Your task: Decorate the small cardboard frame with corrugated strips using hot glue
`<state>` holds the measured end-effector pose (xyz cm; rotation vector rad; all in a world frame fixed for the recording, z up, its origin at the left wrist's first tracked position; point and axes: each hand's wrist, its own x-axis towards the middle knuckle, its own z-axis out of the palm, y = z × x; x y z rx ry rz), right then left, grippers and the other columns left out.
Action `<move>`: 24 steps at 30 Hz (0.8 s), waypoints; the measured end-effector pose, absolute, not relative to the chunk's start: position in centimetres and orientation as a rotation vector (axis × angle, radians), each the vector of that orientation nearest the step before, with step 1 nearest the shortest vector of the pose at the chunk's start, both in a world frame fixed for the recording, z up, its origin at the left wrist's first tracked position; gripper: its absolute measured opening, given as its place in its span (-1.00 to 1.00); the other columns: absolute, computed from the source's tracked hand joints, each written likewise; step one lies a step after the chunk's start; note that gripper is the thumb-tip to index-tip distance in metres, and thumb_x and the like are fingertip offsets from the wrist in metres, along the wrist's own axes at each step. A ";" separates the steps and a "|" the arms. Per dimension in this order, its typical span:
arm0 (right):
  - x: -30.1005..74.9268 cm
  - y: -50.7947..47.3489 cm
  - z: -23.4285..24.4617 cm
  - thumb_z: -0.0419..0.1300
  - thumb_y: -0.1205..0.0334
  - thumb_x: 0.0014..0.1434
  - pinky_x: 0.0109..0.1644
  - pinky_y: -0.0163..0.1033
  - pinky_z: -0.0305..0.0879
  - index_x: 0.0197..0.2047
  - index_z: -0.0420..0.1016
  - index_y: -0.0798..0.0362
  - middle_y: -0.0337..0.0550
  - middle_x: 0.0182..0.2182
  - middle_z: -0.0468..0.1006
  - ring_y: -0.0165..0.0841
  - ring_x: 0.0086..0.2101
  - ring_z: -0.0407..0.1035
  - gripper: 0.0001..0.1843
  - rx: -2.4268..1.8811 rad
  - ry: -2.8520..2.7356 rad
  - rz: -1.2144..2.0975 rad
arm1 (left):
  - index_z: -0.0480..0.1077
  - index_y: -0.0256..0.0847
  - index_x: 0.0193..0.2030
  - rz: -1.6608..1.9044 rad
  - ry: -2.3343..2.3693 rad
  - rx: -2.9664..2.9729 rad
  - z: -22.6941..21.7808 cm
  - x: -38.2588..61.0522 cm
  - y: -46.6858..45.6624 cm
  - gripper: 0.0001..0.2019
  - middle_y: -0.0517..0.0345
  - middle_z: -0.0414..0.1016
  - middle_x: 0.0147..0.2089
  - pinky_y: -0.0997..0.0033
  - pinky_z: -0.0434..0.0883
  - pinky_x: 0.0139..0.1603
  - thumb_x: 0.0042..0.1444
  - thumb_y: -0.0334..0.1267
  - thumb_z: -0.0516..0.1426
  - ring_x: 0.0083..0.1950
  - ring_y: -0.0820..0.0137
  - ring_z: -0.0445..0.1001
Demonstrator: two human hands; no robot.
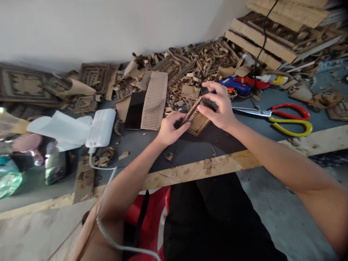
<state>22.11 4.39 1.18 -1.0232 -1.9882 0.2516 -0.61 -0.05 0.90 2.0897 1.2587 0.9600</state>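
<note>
Above the table, just in front of me, is a small square cardboard piece [199, 124] with a rim of corrugated strips around a flat tan centre. My left hand [172, 127] pinches its left corner between thumb and fingers. At the top corner, the thumb and index finger of my right hand [220, 108] close on the rim, while the other fingers lift away. A ribbed sheet of corrugated cardboard [154, 98] lies left of my hands, partly over a dark flat panel [134, 110]. Right of my right hand rest scissors [288, 114] with red and yellow handles.
Cardboard scraps [187, 81] and layered cardboard frames are heaped along the wall. A blue glue gun [236, 86] lies behind my right hand. At left are a white power bank [101, 127] with a cable running toward me, and a pink hairbrush [28, 144]. The wooden table edge [190, 170] is close.
</note>
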 end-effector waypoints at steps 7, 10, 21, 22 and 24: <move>21.9 4.8 0.7 0.16 -0.22 0.27 0.29 0.18 0.28 -0.16 0.58 -0.09 -0.08 0.19 0.46 -0.08 0.12 0.35 -0.61 -0.972 -1.940 0.413 | 0.57 -0.20 -0.15 0.960 1.284 1.973 0.8 -0.8 0.2 -0.65 0.07 0.63 -0.18 0.28 0.45 -0.11 0.15 0.03 0.15 -0.20 0.31 0.51; 21.9 5.1 0.4 0.17 -0.27 0.25 0.25 0.14 0.32 -0.16 0.58 -0.08 -0.08 0.15 0.50 -0.13 0.08 0.38 -0.56 -0.962 -1.914 0.492 | 0.58 -0.20 -0.19 0.980 1.291 1.899 0.8 -0.9 0.3 -0.66 0.09 0.63 -0.21 0.27 0.46 -0.09 0.11 0.02 0.17 -0.21 0.30 0.52; 21.4 4.3 1.4 0.20 -0.30 0.20 -0.05 -0.08 0.44 -0.38 0.44 -0.02 -0.03 0.00 0.60 -0.20 -0.03 0.49 -0.51 -0.869 -1.853 0.818 | 0.53 -0.18 -0.29 1.198 1.330 1.928 0.5 -1.0 0.2 -0.72 0.10 0.59 -0.26 0.24 0.47 -0.03 0.11 -0.02 0.15 -0.19 0.29 0.52; 21.4 4.1 1.5 0.18 -0.30 0.22 -0.05 -0.09 0.43 -0.37 0.46 -0.01 -0.03 -0.03 0.62 -0.21 -0.05 0.50 -0.51 -0.870 -1.851 0.808 | 0.53 -0.18 -0.28 1.192 1.351 1.914 0.4 -1.0 0.3 -0.72 0.10 0.59 -0.26 0.26 0.47 -0.04 0.11 -0.02 0.15 -0.19 0.30 0.52; 21.3 3.9 1.6 0.12 -0.32 0.27 -0.02 -0.08 0.43 -0.33 0.53 -0.01 -0.03 -0.11 0.64 -0.21 -0.08 0.51 -0.48 -0.874 -1.830 0.746 | 0.54 -0.21 -0.27 1.198 1.391 1.878 0.2 -1.0 0.4 -0.71 0.12 0.57 -0.30 0.30 0.46 -0.12 0.11 -0.03 0.13 -0.24 0.31 0.52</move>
